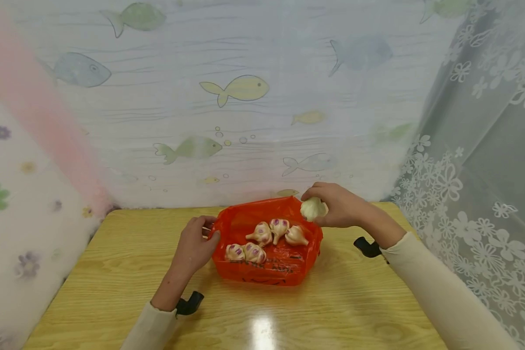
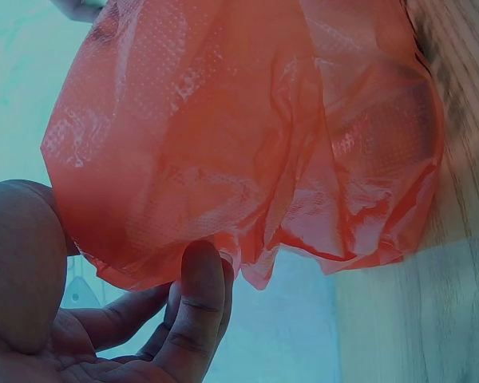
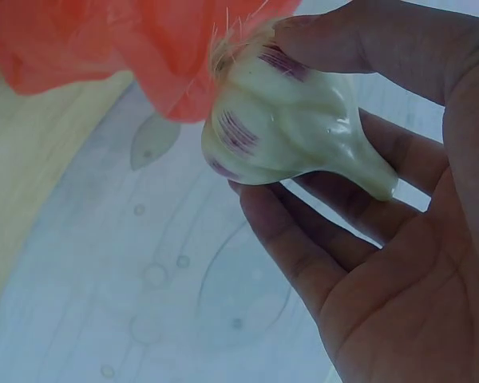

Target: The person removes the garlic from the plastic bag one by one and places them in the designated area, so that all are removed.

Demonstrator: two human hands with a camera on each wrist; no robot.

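A red plastic bag (image 1: pixel 245 216) lies with its mouth held wide, and several garlic bulbs (image 1: pixel 261 233) with purple marks rest in it. My left hand (image 1: pixel 193 245) grips the bag's left edge between thumb and fingers. In the left wrist view the thin red plastic (image 2: pixel 207 120) hangs in folds past the fingertips. Above the bag's right rear corner, my right hand (image 1: pixel 339 206) holds another garlic bulb (image 1: pixel 312 209). Seen from the right wrist, thumb and fingers clasp this pale bulb (image 3: pixel 279 120), its roots toward the bag and its stem toward the palm.
Beneath the bag is a light wood-grain table (image 1: pixel 127 262). A pale curtain printed with fish (image 1: pixel 245 90) hangs right behind the table's back edge, with a flowered sheet (image 1: pixel 22 146) at left and a lacy translucent one (image 1: pixel 498 194) at right.
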